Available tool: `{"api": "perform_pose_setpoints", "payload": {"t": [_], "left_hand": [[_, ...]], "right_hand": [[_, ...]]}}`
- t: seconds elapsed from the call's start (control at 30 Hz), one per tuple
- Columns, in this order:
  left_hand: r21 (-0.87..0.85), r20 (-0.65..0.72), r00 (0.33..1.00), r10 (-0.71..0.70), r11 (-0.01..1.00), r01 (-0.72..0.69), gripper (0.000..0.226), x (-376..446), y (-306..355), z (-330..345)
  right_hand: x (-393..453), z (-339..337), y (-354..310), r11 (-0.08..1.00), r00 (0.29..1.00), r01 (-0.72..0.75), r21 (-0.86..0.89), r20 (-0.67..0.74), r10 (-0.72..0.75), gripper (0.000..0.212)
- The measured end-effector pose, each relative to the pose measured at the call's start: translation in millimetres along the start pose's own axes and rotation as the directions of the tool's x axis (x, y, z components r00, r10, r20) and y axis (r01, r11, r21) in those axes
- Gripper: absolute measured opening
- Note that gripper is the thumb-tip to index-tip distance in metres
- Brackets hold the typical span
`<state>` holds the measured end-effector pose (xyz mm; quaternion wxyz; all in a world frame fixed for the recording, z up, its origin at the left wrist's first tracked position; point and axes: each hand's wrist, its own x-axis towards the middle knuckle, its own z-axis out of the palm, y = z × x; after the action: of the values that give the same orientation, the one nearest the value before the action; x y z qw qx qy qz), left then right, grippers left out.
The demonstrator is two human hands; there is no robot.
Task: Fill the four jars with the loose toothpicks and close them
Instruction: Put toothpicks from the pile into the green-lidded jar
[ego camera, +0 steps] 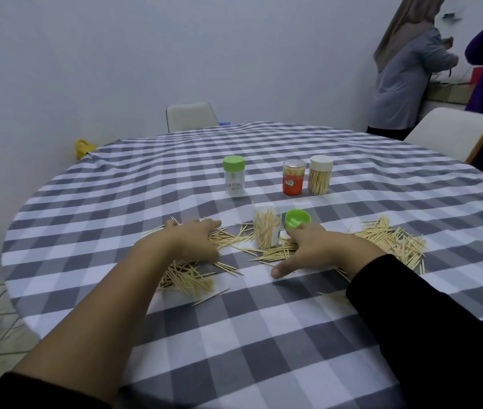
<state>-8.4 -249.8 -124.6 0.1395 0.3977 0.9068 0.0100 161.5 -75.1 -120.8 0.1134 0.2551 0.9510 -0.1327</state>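
Open clear jar (267,228), upright, approx. half full of pale toothpicks, table centre betw. both hands, green lid (297,220) beside it; left hand (193,240) & right hand (317,249) flat, unclenched, on loose toothpicks (393,240).

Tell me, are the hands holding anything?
No. The left hand and right hand lie flat on the loose toothpicks, fingers spread, with no grip on anything.

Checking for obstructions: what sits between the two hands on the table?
In the head view, the open jar of toothpicks stands between the left hand and right hand, amid loose toothpicks.
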Motion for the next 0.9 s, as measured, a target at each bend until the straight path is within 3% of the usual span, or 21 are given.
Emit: {"api": "perform_pose_setpoints", "payload": {"t": [0.1, 0.23, 0.37, 0.57, 0.67, 0.9], "left_hand": [[0.104, 0.115, 0.993, -0.033, 0.994, 0.021, 0.088, -2, -1, -4], [0.055, 0.009, 0.998, 0.07, 0.996, -0.07, 0.071, -2, 6, 0], [0.153, -0.074, 0.982, 0.176, 0.975, -0.163, 0.062, 6, 12, 8], [0.279, -0.108, 0.96, 0.258, 0.935, -0.22, 0.054, 20, 16, 15], [0.351, -0.118, 0.95, 0.289, 0.907, -0.232, 0.046, 26, 15, 15], [0.442, -0.162, 0.961, 0.223, 0.887, -0.131, 0.052, 27, 15, 19]], "right_hand": [[3, 6, -1, 1.0, 1.0, -0.003, -0.005, -0.029, 0.003, 0.094], [9, 3, -3, 0.996, 0.998, -0.025, -0.082, -0.065, 0.019, 0.058], [12, 1, -4, 0.984, 0.992, -0.063, -0.166, -0.12, 0.043, 0.033], [11, 14, -9, 0.995, 0.986, -0.012, -0.103, -0.167, -0.005, 0.048], [11, 19, -13, 0.988, 0.981, 0.0, -0.156, -0.193, -0.031, 0.041], [5, 14, -15, 0.979, 0.975, -0.021, -0.2, -0.22, -0.024, 0.034]]}}
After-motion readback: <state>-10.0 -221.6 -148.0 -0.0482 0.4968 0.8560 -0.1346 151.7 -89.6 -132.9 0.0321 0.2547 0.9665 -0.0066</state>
